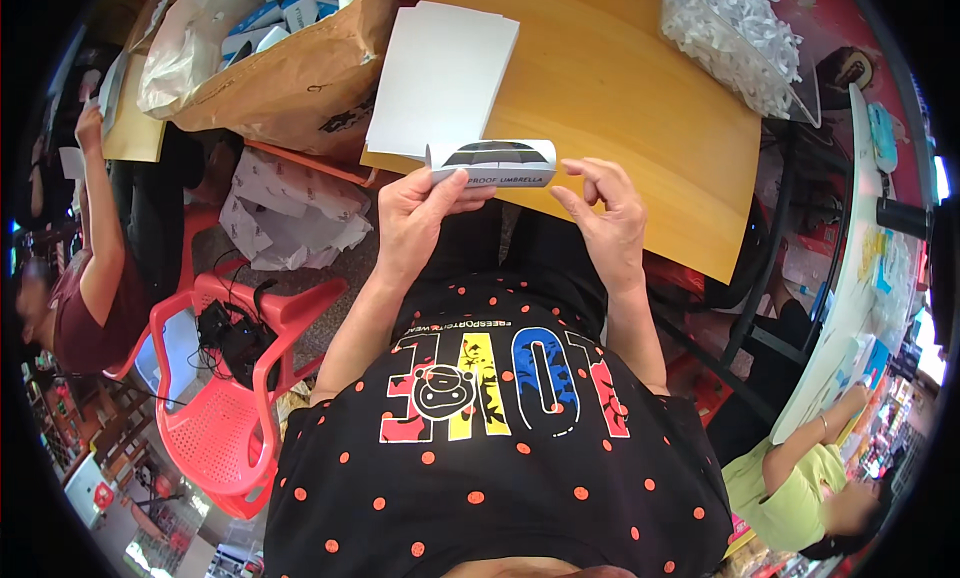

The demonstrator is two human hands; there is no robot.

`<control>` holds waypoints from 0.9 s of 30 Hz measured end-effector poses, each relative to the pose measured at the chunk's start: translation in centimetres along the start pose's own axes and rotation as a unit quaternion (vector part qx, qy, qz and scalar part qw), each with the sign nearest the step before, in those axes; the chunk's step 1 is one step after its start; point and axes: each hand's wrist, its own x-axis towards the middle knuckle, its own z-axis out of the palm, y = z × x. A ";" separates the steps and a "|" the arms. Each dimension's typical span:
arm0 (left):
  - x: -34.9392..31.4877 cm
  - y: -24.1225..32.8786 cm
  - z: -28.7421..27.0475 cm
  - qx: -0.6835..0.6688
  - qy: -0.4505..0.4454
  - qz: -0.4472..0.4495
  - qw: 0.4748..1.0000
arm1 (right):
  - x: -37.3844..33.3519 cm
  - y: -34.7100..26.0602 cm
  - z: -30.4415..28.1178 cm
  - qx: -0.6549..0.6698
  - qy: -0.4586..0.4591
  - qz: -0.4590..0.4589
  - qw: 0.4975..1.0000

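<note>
My left hand [428, 210] grips a rolled paper sleeve [505, 161], its thumb in front and its fingers underneath. The sleeve is white and grey, with a dark umbrella pictured on it, and lies sideways at the table's near edge. Just off its right end, my right hand [606, 210] is empty, with thumb and fingers curved apart. A stack of white sheets [440, 78] lies on the wooden table [610, 88] behind the sleeve.
At the far left stands a large brown paper bag [300, 88] holding several blue-and-white rolled sleeves [300, 13]. A clear bin of white paper strips [735, 48] is at the far right. A red plastic chair [215, 438] with black cables is at left. Other people work on both sides.
</note>
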 end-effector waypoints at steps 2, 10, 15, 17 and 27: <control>-0.2 0.3 0.3 0.028 -0.011 0.022 0.999 | 0.2 -0.7 -0.2 -0.054 -0.009 -0.057 0.997; -0.8 0.9 1.6 0.159 -0.027 0.121 0.979 | 0.4 -0.1 -0.4 -0.055 -0.005 -0.138 0.989; -1.0 1.2 2.4 0.255 -0.031 0.196 0.946 | 1.0 -0.4 -0.7 -0.099 -0.017 -0.211 0.972; -1.2 1.2 2.5 0.288 -0.028 0.211 0.934 | 1.2 -0.3 -0.9 -0.121 -0.038 -0.224 0.966; -0.9 1.1 3.5 0.281 0.000 0.245 0.928 | 1.5 -0.4 -0.7 -0.119 -0.051 -0.217 0.968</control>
